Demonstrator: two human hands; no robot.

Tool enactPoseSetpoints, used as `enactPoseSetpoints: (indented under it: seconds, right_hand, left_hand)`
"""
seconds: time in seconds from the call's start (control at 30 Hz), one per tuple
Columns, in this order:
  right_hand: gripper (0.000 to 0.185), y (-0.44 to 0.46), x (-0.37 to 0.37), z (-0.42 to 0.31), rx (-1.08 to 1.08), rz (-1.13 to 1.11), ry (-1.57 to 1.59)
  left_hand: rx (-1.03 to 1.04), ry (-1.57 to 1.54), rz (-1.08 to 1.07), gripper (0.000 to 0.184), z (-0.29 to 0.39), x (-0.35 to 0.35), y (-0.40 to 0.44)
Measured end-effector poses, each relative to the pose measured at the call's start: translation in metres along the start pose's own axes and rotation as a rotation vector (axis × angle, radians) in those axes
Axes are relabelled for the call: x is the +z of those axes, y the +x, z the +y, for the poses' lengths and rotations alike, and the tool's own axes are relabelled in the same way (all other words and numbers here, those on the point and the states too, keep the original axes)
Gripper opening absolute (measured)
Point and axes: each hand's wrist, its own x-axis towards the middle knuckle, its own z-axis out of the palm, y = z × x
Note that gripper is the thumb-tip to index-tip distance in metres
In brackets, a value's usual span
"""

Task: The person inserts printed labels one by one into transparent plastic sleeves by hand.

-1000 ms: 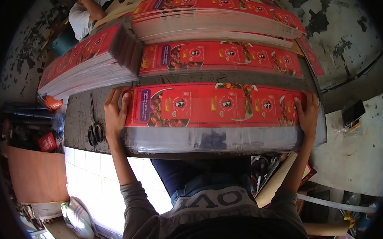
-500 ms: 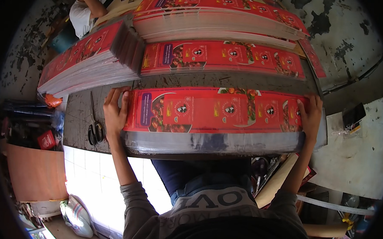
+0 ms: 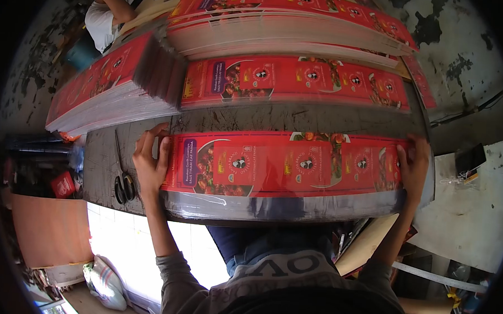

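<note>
A long red printed sheet point(image 3: 271, 158) with food pictures lies across the front of the dark worktable point(image 3: 102, 162). A shiny clear plastic border point(image 3: 227, 206) runs along its near edge. My left hand point(image 3: 151, 161) grips the sheet's left end, thumb toward the print and fingers bent at the far corner. At the opposite end my right hand point(image 3: 415, 170) is curled round the right edge in the same way. The undersides of both hands' grips are hidden. Black-handled scissors point(image 3: 124, 188) rest on the table just left of my left hand, blades pointing away.
Behind the sheet lies a row of similar red sheets point(image 3: 294, 83). A tall stack point(image 3: 290, 32) stands farther back, and another stack point(image 3: 105, 91) leans unevenly at the left. A person's arm point(image 3: 115, 5) shows at the far left. A white sack point(image 3: 105, 285) stands on the floor.
The view has tilted a little, so the table and sheets appear lower. Both hands keep their places at the two ends of the front sheet.
</note>
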Motion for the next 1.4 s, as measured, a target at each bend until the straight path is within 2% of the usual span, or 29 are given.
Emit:
enactPoseSetpoints:
  seconds: [0.33,0.77,0.9,1.23,1.4]
  right_hand:
    - [0.027,0.003,0.001,0.010,0.009,-0.060,-0.031]
    - [0.021,0.006,-0.002,0.003,-0.018,-0.056,-0.025]
    - [0.023,0.004,0.000,0.006,-0.088,-0.022,-0.137]
    - [0.023,-0.001,0.004,0.017,-0.085,-0.071,-0.170]
    - [0.022,0.001,0.002,0.009,-0.059,-0.066,-0.099]
  left_hand:
    - [0.034,0.057,-0.074,0.023,-0.002,0.006,0.005]
    - [0.097,0.064,-0.042,0.010,0.000,0.004,0.007]
    - [0.130,0.058,-0.018,0.007,-0.002,0.005,0.006]
    - [0.128,0.032,-0.011,0.012,-0.009,0.006,0.002]
    - [0.041,-0.048,-0.074,0.015,-0.013,0.003,0.003]
